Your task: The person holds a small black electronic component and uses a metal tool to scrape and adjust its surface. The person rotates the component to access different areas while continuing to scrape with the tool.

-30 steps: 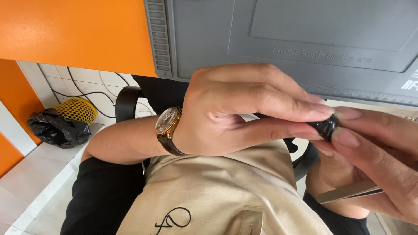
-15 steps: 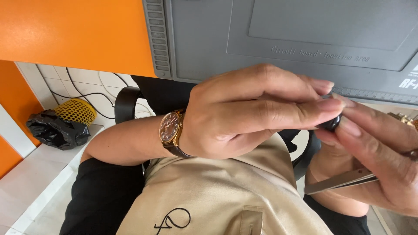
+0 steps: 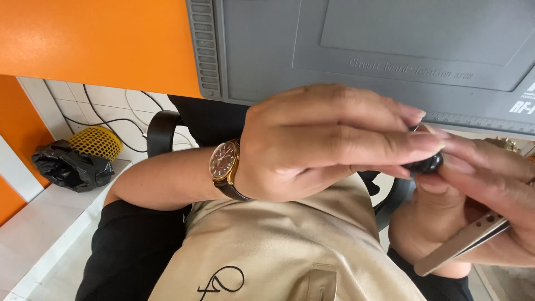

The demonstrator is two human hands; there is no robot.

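My left hand (image 3: pixel 323 142) reaches across from the left, a brown-faced wristwatch (image 3: pixel 224 161) on its wrist, and pinches a small black part (image 3: pixel 426 164) with its fingertips. My right hand (image 3: pixel 490 184) meets it from the right, fingertips on the same black part. A pair of metal tweezers (image 3: pixel 460 243) is tucked in the right hand's palm and points down to the left. Most of the black part is hidden by the fingers. Both hands hover over my lap, just in front of the desk's edge.
A grey silicone work mat (image 3: pixel 362 50) lies on the orange desk (image 3: pixel 95 44) above the hands. Below is a beige apron (image 3: pixel 267 256) over black clothes. On the tiled floor at the left sit a black bag (image 3: pixel 69 167), yellow mesh (image 3: pixel 100 142) and cables.
Both hands have drifted slightly up and right while keeping hold of the black part; the fingers shifted around it. The tweezers stay in the right hand.
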